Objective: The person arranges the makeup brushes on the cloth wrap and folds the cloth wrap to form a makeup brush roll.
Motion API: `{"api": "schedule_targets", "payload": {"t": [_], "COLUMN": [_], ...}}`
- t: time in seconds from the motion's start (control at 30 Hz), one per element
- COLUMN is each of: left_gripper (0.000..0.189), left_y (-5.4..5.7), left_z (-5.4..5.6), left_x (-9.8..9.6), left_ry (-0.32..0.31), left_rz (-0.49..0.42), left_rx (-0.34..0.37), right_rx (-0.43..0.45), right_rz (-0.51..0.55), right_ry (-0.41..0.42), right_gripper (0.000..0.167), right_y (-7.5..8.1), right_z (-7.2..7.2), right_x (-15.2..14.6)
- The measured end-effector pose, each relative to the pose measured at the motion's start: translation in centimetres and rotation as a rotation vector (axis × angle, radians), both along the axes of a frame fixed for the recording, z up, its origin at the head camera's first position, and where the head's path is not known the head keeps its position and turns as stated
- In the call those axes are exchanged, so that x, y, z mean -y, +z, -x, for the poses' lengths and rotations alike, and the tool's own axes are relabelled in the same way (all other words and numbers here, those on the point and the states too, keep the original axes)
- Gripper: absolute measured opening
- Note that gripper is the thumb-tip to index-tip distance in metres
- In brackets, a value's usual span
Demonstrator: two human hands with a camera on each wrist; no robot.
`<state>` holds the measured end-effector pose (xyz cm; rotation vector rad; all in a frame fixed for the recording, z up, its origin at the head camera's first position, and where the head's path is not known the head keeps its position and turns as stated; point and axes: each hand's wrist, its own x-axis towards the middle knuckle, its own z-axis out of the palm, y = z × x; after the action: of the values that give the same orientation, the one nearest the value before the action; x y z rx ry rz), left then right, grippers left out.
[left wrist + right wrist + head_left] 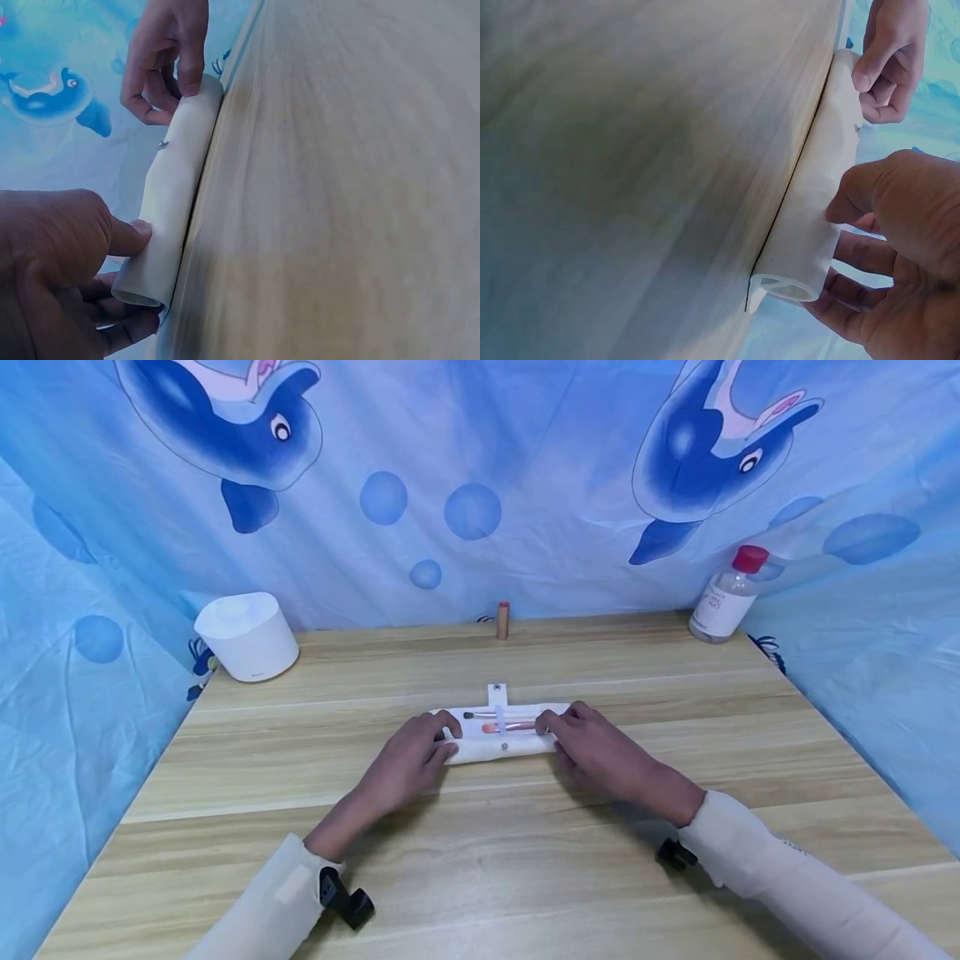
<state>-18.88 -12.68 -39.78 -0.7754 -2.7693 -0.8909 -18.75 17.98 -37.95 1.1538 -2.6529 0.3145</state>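
Note:
A white brush roll (pixel 480 749) lies on the table, its near edge curled over into a tube. Two makeup brushes show in it, one with a pink-orange tip (pixel 491 727) and one with a dark tip (pixel 468 716). My left hand (pixel 408 752) grips the left end between thumb and fingers. At the other end my right hand (pixel 600 747) holds on, fingertips over the brush handles. A snap tab (pixel 497 695) sticks out at the far side. Both wrist views show the rolled edge (pixel 169 202) as a hollow tube (pixel 810 202), thumbs pressing on it.
A white cup-like container (pixel 251 639) stands at the back left of the wooden table (pixel 480 868). At the back middle is a small brown tube (pixel 502 621). A clear bottle with a red cap (pixel 723 597) stands back right. Blue dolphin-print cloth (pixel 480 435) hangs behind.

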Motion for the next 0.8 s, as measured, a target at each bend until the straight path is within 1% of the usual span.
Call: {"api": "schedule_targets", "payload": {"t": [0.07, 0.13, 0.2, 0.27, 0.37, 0.47, 0.57, 0.7, 0.8], "left_gripper": [0.012, 0.01, 0.015, 0.023, 0.027, 0.02, 0.013, 0.009, 0.008], "left_y": [0.0, 0.1, 0.3, 0.3, 0.4, 0.3, 0.2, 0.1, 0.0], "left_z": [0.0, 0.0, 0.0, 0.0, 0.0, 0.2, 0.5, 0.9, 1.1], "left_x": [0.1, 0.2, 0.4, 0.5, 0.5, 0.4, 0.3, 0.0, -0.2], "left_ry": [-0.01, -0.02, -0.035, -0.046, -0.058, -0.07, -0.079, -0.077, -0.063], "left_rz": [0.031, 0.081, 0.128, 0.164, 0.163, 0.147, 0.146, 0.162, 0.18], "left_rx": [-0.051, -0.104, -0.14, -0.158, -0.171, -0.191, -0.225, -0.272, -0.269], "right_rx": [-0.002, -0.005, -0.007, -0.011, 0.0, 0.026, 0.039, 0.043, 0.04], "right_rz": [-0.018, -0.034, -0.048, -0.043, -0.02, 0.021, 0.056, 0.125, 0.16], "right_ry": [0.006, 0.007, 0.0, -0.015, -0.047, -0.077, -0.099, -0.071, -0.033], "right_gripper": [0.041, 0.041, 0.041, 0.042, 0.046, 0.049, 0.05, 0.039, 0.032], "right_y": [0.0, -0.1, -0.2, -0.3, -0.3, -0.3, -0.2, -0.1, 0.0], "right_z": [0.0, 0.0, 0.0, 0.1, 0.3, 0.5, 0.6, 0.9, 1.1], "right_x": [-0.1, 0.0, 0.0, 0.1, 0.1, 0.2, 0.2, 0.1, -0.2]}}
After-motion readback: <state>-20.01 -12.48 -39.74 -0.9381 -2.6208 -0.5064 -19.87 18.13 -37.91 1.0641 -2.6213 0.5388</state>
